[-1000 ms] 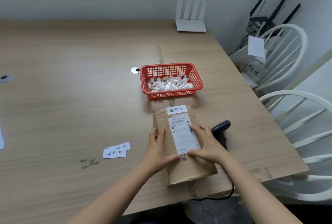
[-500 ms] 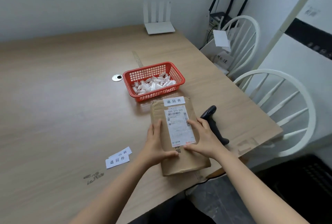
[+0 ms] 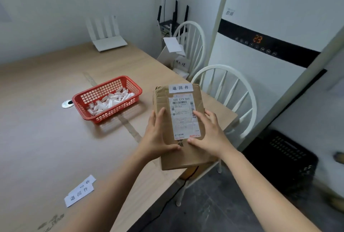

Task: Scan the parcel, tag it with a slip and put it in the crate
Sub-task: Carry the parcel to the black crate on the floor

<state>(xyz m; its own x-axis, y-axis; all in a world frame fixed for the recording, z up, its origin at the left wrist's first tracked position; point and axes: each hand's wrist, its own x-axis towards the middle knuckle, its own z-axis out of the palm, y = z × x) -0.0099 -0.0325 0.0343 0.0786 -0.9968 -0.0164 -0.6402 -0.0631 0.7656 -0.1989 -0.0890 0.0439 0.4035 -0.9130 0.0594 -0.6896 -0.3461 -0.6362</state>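
A brown cardboard parcel [image 3: 186,155] with a white shipping label and a white slip [image 3: 181,88] stuck at its top edge is held up over the table's right corner. My left hand [image 3: 156,136] grips its left side and my right hand [image 3: 208,135] grips its right side. A black crate [image 3: 283,159] sits on the floor to the right, beyond the chair. The scanner is hidden behind the parcel; only its cable [image 3: 191,173] shows under the table edge.
A red basket [image 3: 134,87] of small white pieces stands on the wooden table [image 3: 46,138]. Two spare slips [image 3: 80,190] lie near the front edge. Two white chairs [image 3: 232,90] stand at the table's right side. A white router [image 3: 109,43] sits at the back.
Both hands have lifted the parcel off the table and carried it right, toward the table corner. The view has swung right, bringing the black crate on the floor into sight.
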